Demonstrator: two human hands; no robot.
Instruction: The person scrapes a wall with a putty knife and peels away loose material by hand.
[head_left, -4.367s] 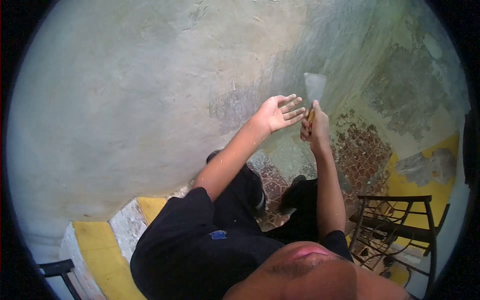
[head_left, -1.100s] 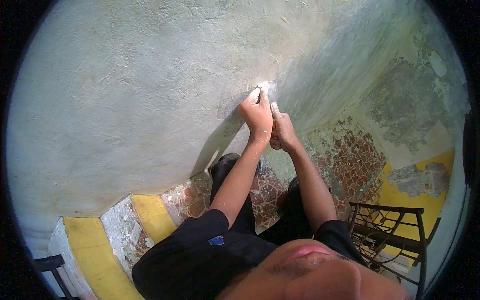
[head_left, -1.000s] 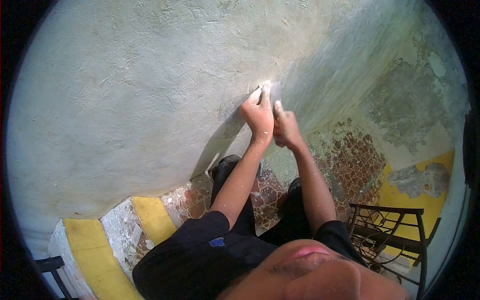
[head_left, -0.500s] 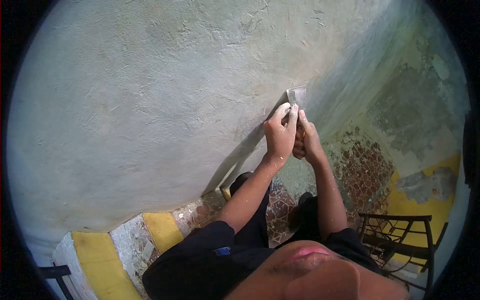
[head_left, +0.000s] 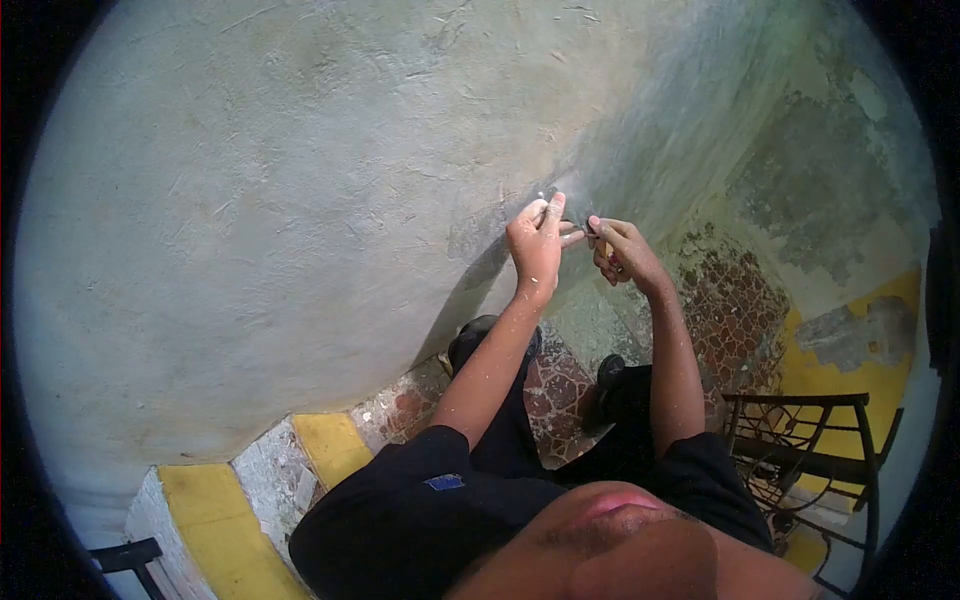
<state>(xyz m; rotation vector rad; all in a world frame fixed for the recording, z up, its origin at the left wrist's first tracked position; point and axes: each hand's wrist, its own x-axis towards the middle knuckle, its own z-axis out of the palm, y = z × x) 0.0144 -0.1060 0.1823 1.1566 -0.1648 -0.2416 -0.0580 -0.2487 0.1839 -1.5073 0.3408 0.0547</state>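
My right hand (head_left: 630, 255) is closed around the handle end of a scraper, beside the wall. Its thin, flat metal blade (head_left: 577, 207) looks pale and partly blurred against the plaster. My left hand (head_left: 538, 245) grips the blade from the left side, thumb up and other fingers reaching behind it. White dust and flecks cover both hands and forearms. The rough, grey-white plaster wall (head_left: 300, 200) lies just past the fingers, with a darker scraped patch near the left hand.
Yellow-and-white steps (head_left: 225, 520) descend at lower left. A black metal railing (head_left: 800, 455) stands at lower right. Debris lies over the brown patterned floor tiles (head_left: 740, 320). My shoes (head_left: 610, 370) are below, close to the wall. Another wall with peeled patches (head_left: 830, 180) rises at right.
Both hands have shifted slightly, the left one leftward and the right one a little right, so they are farther apart. The scraper blade has turned and shows less clearly.
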